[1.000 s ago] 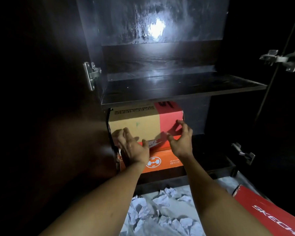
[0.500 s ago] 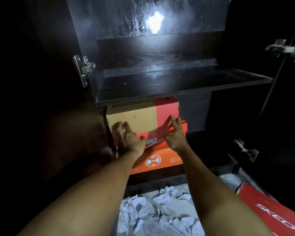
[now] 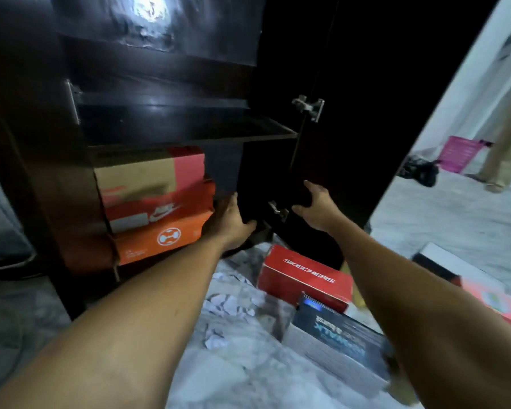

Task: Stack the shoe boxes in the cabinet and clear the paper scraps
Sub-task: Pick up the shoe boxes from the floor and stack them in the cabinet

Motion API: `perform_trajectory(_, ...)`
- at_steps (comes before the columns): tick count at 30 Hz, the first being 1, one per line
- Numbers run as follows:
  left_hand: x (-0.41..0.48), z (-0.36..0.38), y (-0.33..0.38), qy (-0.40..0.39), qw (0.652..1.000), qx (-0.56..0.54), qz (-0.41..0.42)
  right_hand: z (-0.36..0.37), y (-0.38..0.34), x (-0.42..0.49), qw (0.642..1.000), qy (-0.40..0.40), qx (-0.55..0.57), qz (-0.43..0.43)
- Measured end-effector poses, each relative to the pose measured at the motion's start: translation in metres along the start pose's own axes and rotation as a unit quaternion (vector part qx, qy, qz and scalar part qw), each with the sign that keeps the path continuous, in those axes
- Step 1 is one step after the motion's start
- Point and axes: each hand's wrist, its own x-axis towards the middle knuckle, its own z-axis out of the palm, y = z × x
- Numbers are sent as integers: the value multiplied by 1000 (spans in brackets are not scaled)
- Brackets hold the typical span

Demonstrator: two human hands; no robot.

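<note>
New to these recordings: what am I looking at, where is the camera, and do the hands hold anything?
No machine here: a person wears a camera on the head, looking down along both arms. The left hand and right hand reach toward the dark cabinet; whether they hold anything is too dark to tell. Three shoe boxes sit stacked inside, at left. On the floor lie a red Skechers box, a dark box and crumpled paper scraps.

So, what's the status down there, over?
Open and empty: left hand, right hand. Three boxes stacked in cabinet; Skechers box and dark box on floor. Uncleared scraps before cabinet.
</note>
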Motion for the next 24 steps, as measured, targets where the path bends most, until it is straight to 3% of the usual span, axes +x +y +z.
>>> perform_trajectory(3,-46,21,45,-96,994,28,48,-63,26,-66,996,53,-58,47)
perform_trajectory(8,-115,62,113,-168,981,35,96,-148,68,-177,982,57,-131,121)
perform_trajectory(16,-170,67,177,-201,957,54,204,-215,144,-311,955,107,-114,253)
perform_trajectory(24,-181,69,200,-213,959,28,186,-244,170,-366,940,159,-32,302)
